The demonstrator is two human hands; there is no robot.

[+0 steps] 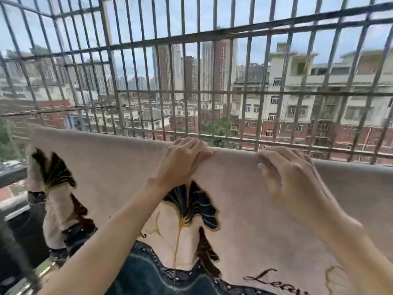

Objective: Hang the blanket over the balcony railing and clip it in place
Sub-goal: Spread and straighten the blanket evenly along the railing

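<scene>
A beige blanket (119, 158) with dark ginkgo-leaf prints and a dark blue border hangs over a rail that it hides, its fold running from left to right across the view. My left hand (182, 160) lies on the top fold near the middle, fingers curled over the edge. My right hand (285, 173) rests on the fold a little to the right, fingers bent and pressing on the cloth. No clip is in view.
A metal security grille (200, 94) of vertical and horizontal bars stands just behind the blanket, with city buildings beyond. A concrete ledge (12, 175) runs at the left. A shiny metal rail (42, 271) shows at the lower left.
</scene>
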